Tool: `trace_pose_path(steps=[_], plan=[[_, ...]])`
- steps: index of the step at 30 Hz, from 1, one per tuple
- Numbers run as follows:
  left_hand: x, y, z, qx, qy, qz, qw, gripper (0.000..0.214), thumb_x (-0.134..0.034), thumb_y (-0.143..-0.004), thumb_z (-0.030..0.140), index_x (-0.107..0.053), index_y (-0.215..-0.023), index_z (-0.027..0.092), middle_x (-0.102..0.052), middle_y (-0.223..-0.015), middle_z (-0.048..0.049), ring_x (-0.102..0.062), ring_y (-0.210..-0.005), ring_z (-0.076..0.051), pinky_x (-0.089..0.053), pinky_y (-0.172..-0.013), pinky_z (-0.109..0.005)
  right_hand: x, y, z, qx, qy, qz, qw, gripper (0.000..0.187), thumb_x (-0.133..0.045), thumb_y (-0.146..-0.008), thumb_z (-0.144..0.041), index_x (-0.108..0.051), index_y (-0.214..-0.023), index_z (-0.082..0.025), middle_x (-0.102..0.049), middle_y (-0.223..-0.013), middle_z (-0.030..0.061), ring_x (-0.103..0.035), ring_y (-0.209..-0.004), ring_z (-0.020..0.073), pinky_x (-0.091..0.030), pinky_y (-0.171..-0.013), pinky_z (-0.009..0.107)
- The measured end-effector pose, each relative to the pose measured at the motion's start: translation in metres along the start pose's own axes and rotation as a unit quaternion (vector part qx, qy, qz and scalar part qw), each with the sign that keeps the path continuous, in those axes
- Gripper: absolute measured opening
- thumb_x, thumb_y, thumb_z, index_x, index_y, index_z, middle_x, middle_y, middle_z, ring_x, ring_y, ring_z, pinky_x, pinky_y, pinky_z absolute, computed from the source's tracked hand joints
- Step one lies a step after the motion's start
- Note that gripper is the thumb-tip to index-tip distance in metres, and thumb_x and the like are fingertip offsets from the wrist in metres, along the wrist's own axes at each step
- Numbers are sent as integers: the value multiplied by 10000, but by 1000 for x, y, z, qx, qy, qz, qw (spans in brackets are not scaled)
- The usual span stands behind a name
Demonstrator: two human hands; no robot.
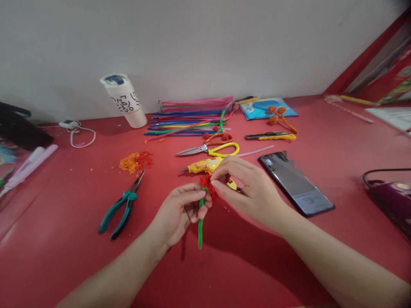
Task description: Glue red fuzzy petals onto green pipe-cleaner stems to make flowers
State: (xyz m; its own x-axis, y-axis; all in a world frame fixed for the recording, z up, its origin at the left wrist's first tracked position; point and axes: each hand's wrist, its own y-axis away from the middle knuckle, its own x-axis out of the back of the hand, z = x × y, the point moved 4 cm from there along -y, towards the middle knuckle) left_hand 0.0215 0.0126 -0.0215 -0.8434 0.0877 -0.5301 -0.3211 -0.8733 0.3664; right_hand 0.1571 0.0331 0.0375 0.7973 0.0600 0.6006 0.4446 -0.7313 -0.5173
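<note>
Bare forearms (pixel 118 269) frame a red tufted head (pixel 204 181) on a green stem (pixel 201 229)

Nearest, the green stem's loose end hangs below the left hand (pixel 189 203), whose thumb and fingers are closed on it just under the head; that low grip seems meant to steady the piece while leaving its top exposed. There, the right hand (pixel 244 186) has thumb and forefinger together on the red tufts, angled from the side, likely so neither hand blocks the other.

Teal-handled pliers (pixel 129 197) lie to the left and a phone (pixel 297 184) to the right, well apart from the hands, presumably to leave working room. Just behind the hands sits a yellow pointed tool (pixel 202 166), partly hidden. Orange and red fluff (pixel 135 162) is heaped at left, perhaps to contain loose bits. Beyond lie scissors (pixel 205 149), then bundled pipe cleaners (pixel 192 117) near a white tumbler (pixel 125 102) by the wall (pixel 205 47).
</note>
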Motion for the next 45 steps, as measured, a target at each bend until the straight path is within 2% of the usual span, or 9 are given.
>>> trace_pose_path(steps=[6,8,12,15,18,22,38,45], plan=[[0,1,0,2,-1,-1,1000,92,-617,-702,159,-640,-638,98,-622,-609,-32,-478,-407,-32,-255,-347,-139,-2,0,1,-6,7,-3,1000,114,-524,-836,-125,-547,-739,-180,-543,-700,6,-478,-653,123,-403,-607,251],[0,1,1,2,3,4,1000,89,-615,-702,149,-633,-632,98,-623,-620,-34,-478,-409,-32,-254,-348,-139,-1,1,0,7,17,15,1000,94,-531,-834,-124,-543,-760,-180,-549,-706,6,-482,-648,121,-413,-604,250],[-1,2,2,3,9,10,1000,89,-604,-715,149,-626,-644,100,-621,-638,-35,-478,-416,-32,-251,-346,-135,2,5,-4,72,72,82,991,94,-551,-809,-105,-547,-850,-189,-589,-787,28,-537,-729,145,-460,-676,284],[-1,1,2,1,16,1,1000,84,-616,-702,162,-623,-643,102,-616,-625,-32,-477,-410,-38,-251,-338,-140,-1,8,-7,124,120,84,981,97,-556,-807,-124,-556,-877,-191,-615,-851,54,-567,-810,178,-477,-726,326],[0,1,2,-4,15,-10,1000,87,-614,-709,161,-628,-650,100,-613,-624,-25,-482,-410,-34,-259,-340,-134,-4,9,-7,145,154,87,974,88,-559,-807,-133,-567,-884,-176,-622,-843,63,-567,-766,180,-474,-690,332],[0,2,2,-14,12,-17,1000,102,-605,-723,159,-628,-646,97,-608,-618,-21,-485,-413,-31,-269,-346,-130,-5,9,-9,145,190,93,967,63,-553,-808,-144,-581,-858,-170,-623,-795,59,-565,-725,182,-458,-652,330],[2,1,5,-61,-51,1,997,72,-617,-733,177,-646,-692,125,-598,-610,1,-471,-432,-43,-282,-378,-161,-7,8,-13,138,218,77,963,42,-537,-813,-150,-576,-826,-161,-639,-748,64,-551,-681,188,-424,-620,324],[1,2,5,-55,-50,8,997,84,-626,-720,191,-636,-669,125,-585,-595,4,-468,-429,-47,-269,-372,-164,-9,9,-13,142,225,85,960,77,-510,-817,-145,-570,-845,-184,-631,-757,55,-541,-684,181,-417,-623,317]])
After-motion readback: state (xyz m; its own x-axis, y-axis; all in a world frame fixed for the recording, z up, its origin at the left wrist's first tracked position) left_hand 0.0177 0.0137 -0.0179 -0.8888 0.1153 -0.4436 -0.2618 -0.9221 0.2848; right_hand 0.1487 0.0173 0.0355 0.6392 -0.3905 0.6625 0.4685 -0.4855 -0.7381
